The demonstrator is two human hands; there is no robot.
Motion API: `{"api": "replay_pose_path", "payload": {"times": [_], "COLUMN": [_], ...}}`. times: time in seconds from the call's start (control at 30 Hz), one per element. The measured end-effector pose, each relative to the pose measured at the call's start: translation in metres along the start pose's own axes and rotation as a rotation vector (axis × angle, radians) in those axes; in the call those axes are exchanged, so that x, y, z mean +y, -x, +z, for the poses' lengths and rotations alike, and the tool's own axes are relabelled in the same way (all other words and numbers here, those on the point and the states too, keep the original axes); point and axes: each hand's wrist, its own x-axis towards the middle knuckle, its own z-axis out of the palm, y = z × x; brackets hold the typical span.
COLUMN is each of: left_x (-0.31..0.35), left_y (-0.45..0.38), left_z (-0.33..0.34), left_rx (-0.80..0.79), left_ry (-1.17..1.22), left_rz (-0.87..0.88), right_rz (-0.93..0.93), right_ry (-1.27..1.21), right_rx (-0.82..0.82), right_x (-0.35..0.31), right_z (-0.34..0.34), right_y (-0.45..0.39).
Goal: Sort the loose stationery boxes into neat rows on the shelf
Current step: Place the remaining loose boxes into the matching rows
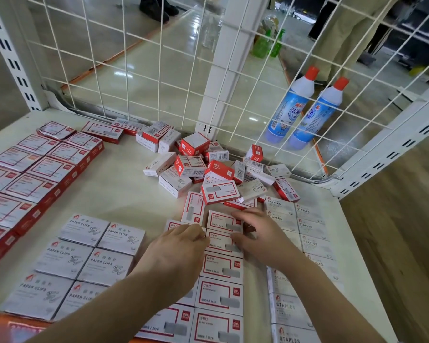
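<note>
**Both hands on the staple boxes**

My left hand (181, 246) and right hand (255, 231) lie with relaxed fingers against two red-framed staple boxes (223, 233) between them. The loose pile (216, 167) sits just beyond my fingertips.

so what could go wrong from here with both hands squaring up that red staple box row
The loose pile sits right behind the red-framed row; a nudge from the right hand could tip boxes onto it. The left hand reaches beside the paper clip boxes, so its forearm may knock them askew.
</note>
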Motion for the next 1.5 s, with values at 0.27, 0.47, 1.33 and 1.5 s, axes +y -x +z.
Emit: {"api": "replay_pose_path", "payload": {"times": [0.27, 0.47, 1.33, 1.5], "left_x": [-0.001, -0.012, 0.001, 0.0], "left_y": [0.001, 0.005, -0.018, -0.019], "left_z": [-0.001, -0.002, -0.001, 0.001], "left_rx": [0.03, 0.111, -0.009, -0.004], "left_ry": [0.021, 0.045, -0.111, -0.109], "left_rz": [0.002, -0.017, 0.002, 0.004], "right_rz": [0.024, 0.036, 0.043, 0.041], "right_ry": [0.034, 0.037, 0.02, 0.035], "right_rx": [0.0, 0.016, -0.024, -0.016], "right_x": [0.004, 0.002, 0.007, 0.007], "right_z": [0.004, 0.003, -0.002, -0.001], "right_y": [-0.005, -0.004, -0.002, -0.001]}}
